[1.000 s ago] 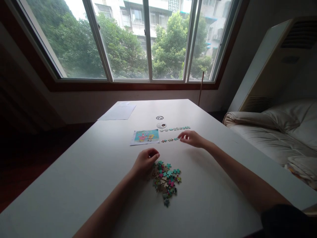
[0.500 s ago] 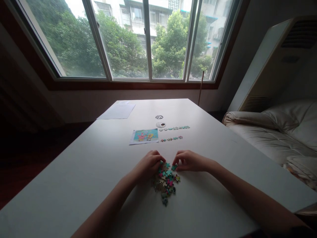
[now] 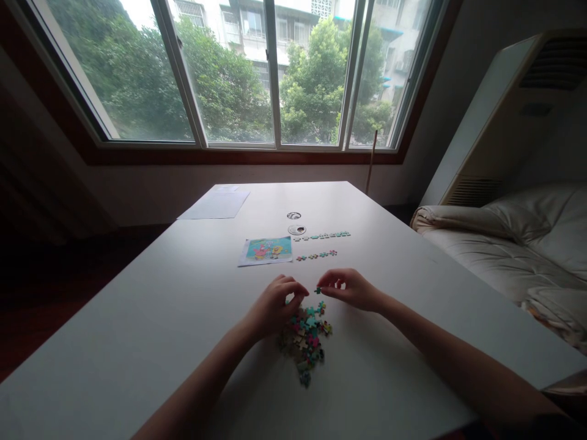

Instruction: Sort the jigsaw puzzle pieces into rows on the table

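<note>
Between the thumb and forefinger of my right hand (image 3: 346, 288) is a small dark teal jigsaw piece (image 3: 318, 290), just above the far end of the pile. My left hand (image 3: 279, 302) is at the left edge of the jigsaw pile (image 3: 306, 336), its thumb and fingertips brought together; anything pinched there is too small to make out. Teal, pink, yellow and wood-coloured pieces make up the pile, heaped and overlapping. Beyond my hands, a short row of pieces (image 3: 316, 255) and a longer row of mostly teal pieces (image 3: 323, 236) lie beside a cartoon picture sheet (image 3: 266, 251).
All of this lies on a white table (image 3: 151, 311). Two round dark-patterned inserts, the nearer disc (image 3: 296, 230) and the farther one (image 3: 294, 216), are behind the picture. White paper (image 3: 215, 203) rests at the far left corner. A pale sofa (image 3: 495, 244) stands to the right.
My right hand has lifted away from the pile, slightly up and forward, with a teal jigsaw piece. The left hand has shifted slightly, its fingertips now together above the pile's edge.
</note>
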Demonstrator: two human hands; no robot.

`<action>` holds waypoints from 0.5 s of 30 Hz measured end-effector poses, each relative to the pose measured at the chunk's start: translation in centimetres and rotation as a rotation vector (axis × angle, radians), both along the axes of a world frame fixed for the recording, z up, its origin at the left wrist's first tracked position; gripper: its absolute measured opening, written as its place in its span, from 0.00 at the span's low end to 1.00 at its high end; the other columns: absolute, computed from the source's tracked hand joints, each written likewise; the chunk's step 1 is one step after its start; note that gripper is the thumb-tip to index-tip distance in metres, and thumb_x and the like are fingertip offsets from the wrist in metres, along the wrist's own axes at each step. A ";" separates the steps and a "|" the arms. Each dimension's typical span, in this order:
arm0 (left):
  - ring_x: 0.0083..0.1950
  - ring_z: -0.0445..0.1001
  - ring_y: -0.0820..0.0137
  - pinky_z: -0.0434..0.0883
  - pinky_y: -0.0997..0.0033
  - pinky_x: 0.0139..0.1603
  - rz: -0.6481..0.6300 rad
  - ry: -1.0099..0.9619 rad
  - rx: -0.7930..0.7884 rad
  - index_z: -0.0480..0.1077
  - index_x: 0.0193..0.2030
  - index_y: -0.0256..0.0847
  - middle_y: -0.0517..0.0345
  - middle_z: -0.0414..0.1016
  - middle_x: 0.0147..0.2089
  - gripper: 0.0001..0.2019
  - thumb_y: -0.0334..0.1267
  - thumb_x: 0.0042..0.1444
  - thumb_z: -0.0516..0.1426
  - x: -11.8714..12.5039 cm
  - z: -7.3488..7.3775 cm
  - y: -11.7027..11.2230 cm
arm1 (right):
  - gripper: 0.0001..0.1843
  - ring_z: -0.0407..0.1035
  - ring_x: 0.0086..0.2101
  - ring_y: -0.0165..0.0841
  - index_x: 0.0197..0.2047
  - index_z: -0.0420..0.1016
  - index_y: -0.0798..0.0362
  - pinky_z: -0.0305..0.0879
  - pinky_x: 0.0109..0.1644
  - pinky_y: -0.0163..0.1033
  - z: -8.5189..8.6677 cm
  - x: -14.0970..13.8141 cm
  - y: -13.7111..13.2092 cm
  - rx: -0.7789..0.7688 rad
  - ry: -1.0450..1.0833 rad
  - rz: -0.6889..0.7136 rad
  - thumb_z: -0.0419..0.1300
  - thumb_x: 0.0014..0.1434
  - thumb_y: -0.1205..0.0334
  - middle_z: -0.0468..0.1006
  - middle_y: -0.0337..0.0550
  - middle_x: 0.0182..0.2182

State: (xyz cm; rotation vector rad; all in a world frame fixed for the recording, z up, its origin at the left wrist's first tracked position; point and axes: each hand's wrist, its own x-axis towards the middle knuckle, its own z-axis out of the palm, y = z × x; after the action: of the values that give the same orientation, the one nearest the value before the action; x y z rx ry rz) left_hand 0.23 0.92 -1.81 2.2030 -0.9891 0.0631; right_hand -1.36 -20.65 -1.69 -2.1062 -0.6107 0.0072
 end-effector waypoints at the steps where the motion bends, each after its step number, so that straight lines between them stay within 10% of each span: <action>1: 0.36 0.66 0.67 0.63 0.70 0.38 0.021 0.012 -0.018 0.73 0.32 0.40 0.55 0.72 0.30 0.09 0.34 0.53 0.51 0.0 0.2 -0.1 | 0.11 0.66 0.27 0.27 0.36 0.73 0.54 0.61 0.29 0.32 0.0 -0.1 0.2 0.021 0.001 -0.014 0.57 0.54 0.56 0.74 0.40 0.27; 15: 0.32 0.66 0.69 0.62 0.72 0.33 0.119 0.106 -0.102 0.72 0.28 0.40 0.57 0.72 0.27 0.08 0.38 0.50 0.54 -0.2 0.3 -0.6 | 0.11 0.67 0.26 0.27 0.39 0.71 0.53 0.63 0.31 0.34 -0.6 -0.9 1.7 0.142 -0.022 -0.087 0.60 0.52 0.58 0.74 0.38 0.25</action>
State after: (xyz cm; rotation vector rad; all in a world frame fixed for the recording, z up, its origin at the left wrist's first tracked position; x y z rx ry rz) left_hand -0.01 0.36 -1.54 2.1466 -0.7802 0.0497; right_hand -2.27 -18.91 -2.32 -1.9954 -0.5171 -0.1058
